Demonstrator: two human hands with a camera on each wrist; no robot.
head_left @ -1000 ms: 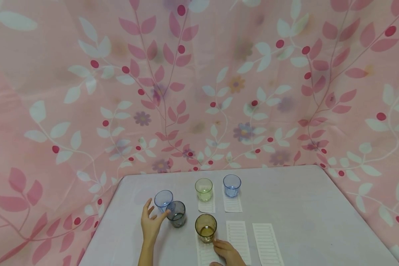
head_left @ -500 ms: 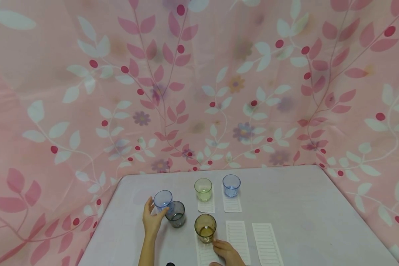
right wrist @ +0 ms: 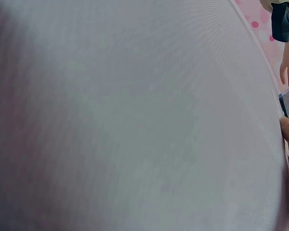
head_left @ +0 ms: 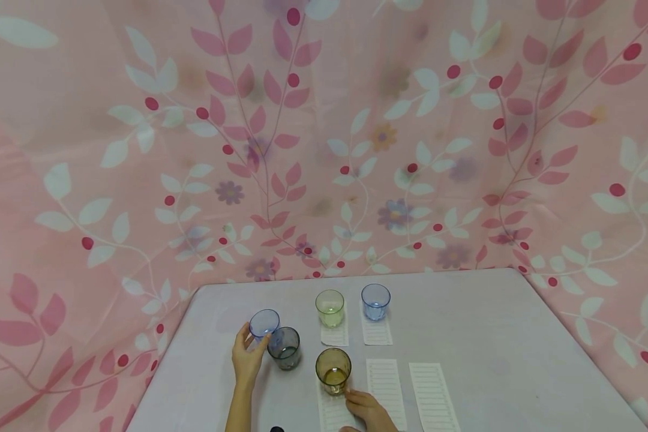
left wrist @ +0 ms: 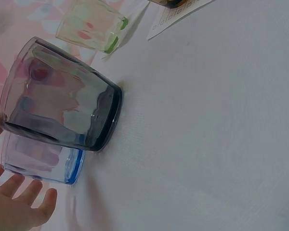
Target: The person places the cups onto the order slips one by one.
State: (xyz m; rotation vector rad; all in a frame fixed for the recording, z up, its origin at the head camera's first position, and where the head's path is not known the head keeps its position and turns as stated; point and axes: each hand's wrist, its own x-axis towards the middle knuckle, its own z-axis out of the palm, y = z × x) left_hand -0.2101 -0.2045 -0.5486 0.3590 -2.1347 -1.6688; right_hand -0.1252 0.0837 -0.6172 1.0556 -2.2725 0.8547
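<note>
In the head view, my left hand is at the left blue glass, fingers on its far left side and thumb at its near right rim. The left wrist view shows fingers curved beside the blue glass, while a dark grey glass hides part of it. That grey glass stands close to the thumb. My right hand rests on the table, fingers extended, fingertips at the base of the amber glass. Whether they touch it is hard to tell.
Behind stand a green glass and another blue glass, each on a paper strip. The amber glass is on a strip too; two more printed strips lie to its right. A dark round object shows at the bottom edge.
My left fingers and thumb have closed in from a spread pose onto the left blue glass, which now tilts slightly. The right hand and the other glasses have stayed put.
</note>
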